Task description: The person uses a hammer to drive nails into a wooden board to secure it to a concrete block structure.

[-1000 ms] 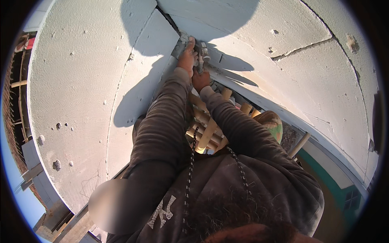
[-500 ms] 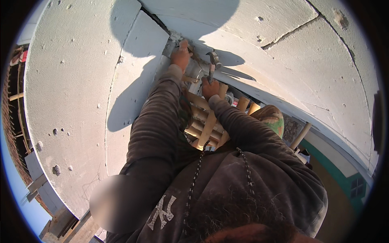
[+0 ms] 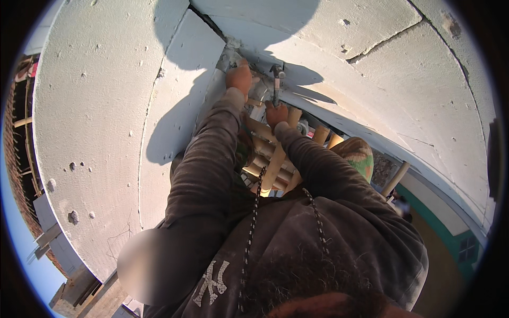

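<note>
My right hand (image 3: 276, 113) is wrapped round the handle of a claw hammer (image 3: 276, 85). The hammer points away from me, its metal head near the right-hand white wall. To its left, my left hand (image 3: 239, 79) is closed at the corner where two white block walls meet. Whatever it grips is hidden behind the fingers. Rough, broken grey mortar (image 3: 230, 55) shows in the corner just beyond that hand. The hammer head is apart from my left hand.
White block walls (image 3: 95, 122) rise on the left and the right (image 3: 382, 79), with dark gaps at some joints. Below my hands are wooden slats and poles (image 3: 273, 164). A pole (image 3: 395, 177) sticks out at the right, above a green and white building lower down.
The hammer head has moved slightly away from me and turned, so the hammer looks straighter. My left hand has dropped slightly towards me in the corner, still closed.
</note>
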Available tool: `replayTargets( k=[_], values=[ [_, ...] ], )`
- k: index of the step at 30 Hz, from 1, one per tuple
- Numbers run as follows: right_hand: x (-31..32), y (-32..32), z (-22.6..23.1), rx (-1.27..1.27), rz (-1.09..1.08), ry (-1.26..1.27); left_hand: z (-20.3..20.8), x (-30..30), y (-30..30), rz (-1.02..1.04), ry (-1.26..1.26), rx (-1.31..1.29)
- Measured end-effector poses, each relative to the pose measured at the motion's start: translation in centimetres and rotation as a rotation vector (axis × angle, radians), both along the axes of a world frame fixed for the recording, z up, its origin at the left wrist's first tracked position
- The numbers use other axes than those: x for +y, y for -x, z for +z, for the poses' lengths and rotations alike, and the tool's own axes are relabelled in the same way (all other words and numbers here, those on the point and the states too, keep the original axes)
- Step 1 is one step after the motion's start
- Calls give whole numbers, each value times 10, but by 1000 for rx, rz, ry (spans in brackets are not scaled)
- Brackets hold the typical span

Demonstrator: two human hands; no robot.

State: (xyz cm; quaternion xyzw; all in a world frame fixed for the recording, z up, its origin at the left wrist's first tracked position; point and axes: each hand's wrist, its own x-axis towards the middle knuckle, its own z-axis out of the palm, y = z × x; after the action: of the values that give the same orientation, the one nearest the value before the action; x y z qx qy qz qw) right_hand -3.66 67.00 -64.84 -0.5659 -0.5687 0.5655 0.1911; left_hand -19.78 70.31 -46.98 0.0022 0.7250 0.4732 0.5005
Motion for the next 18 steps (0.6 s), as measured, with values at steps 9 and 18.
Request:
replayTargets(
  k=[9,18],
  values=[
    [-29,4,20,-246,225,-106,-106,-79,65,-556,171,280],
    [-33,14,78,231,-129,507,-30,-66,-15,-101,215,-26]
  ],
)
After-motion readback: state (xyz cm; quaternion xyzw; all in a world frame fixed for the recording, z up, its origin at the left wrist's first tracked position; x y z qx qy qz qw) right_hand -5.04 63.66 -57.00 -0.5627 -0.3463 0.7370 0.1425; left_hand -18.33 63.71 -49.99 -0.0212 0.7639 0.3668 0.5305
